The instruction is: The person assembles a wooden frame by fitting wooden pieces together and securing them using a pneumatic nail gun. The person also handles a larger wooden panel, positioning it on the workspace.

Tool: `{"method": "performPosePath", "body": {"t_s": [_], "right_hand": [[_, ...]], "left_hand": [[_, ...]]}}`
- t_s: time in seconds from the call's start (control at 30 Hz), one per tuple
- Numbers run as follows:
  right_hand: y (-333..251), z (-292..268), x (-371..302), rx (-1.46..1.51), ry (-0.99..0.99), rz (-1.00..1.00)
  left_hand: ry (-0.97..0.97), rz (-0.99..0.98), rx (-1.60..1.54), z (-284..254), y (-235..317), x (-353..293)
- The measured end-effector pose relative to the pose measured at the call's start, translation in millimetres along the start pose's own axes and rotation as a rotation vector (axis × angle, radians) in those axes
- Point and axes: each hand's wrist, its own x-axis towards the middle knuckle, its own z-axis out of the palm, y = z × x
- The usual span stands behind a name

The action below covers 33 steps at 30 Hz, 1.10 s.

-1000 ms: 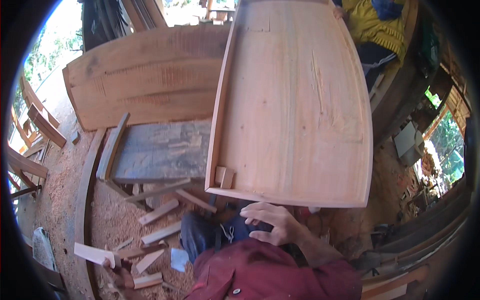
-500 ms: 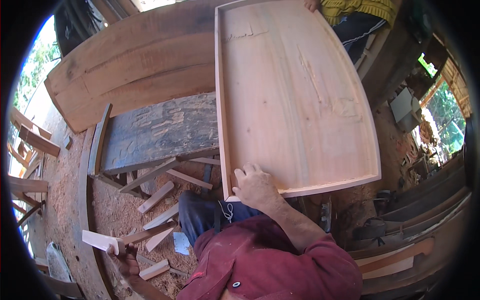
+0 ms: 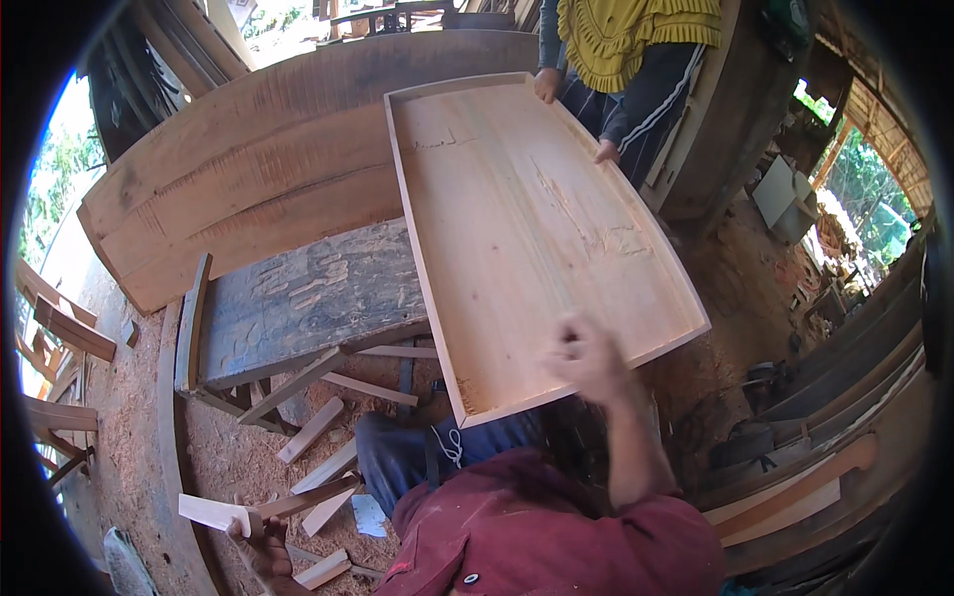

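Observation:
A shallow wooden panel with a raised rim slants across the middle, its near corner by my lap. Above its lower right part is my right hand, smeared by motion, so its fingers cannot be read clearly. At lower left, my left hand grips a pale piece of wood that sticks out to the left. Another person's hands hold the panel's far right rim.
A dark, worn workbench stands left of the panel, with a wide curved board behind it. Wood offcuts lie among shavings on the ground. Long timbers are stacked at right. The other person, in a yellow top, stands at the far side.
My right hand has left the panel's near left corner and moved right, over its surface. The panel sits lower and more turned in view; more of the other person shows.

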Motion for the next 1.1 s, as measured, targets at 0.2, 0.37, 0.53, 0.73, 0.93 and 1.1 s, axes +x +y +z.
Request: {"method": "performPosePath", "body": {"t_s": [0.2, 0.37, 0.53, 0.73, 0.93, 1.1], "right_hand": [[159.1, -160.4, -100.4, 0.358, -0.308, 0.338], [188.6, -104.3, -29.4, 0.980, 0.855, 0.237], [185.3, -110.0, 18.8, 0.925, 0.973, 0.238], [190.1, -228.0, 38.4, 0.399, 0.988, -0.002], [162.8, -331.4, 38.3, 0.196, 0.901, -0.140], [213.9, -368.1, 31.4, 0.106, 0.900, -0.209]], "left_hand": [[0.000, -0.029, 0.018, -5.2, 0.9, 18.1], [0.058, -0.048, 0.053, 8.9, -0.8, 16.6], [0.070, -0.118, 0.011, -14.2, -6.7, 20.4], [0.006, -0.057, -0.042, -12.9, 3.3, 17.4], [-0.013, -0.011, -0.053, 0.5, 14.1, 0.6], [0.033, -0.019, -0.087, -14.3, -3.7, -4.2]]}}
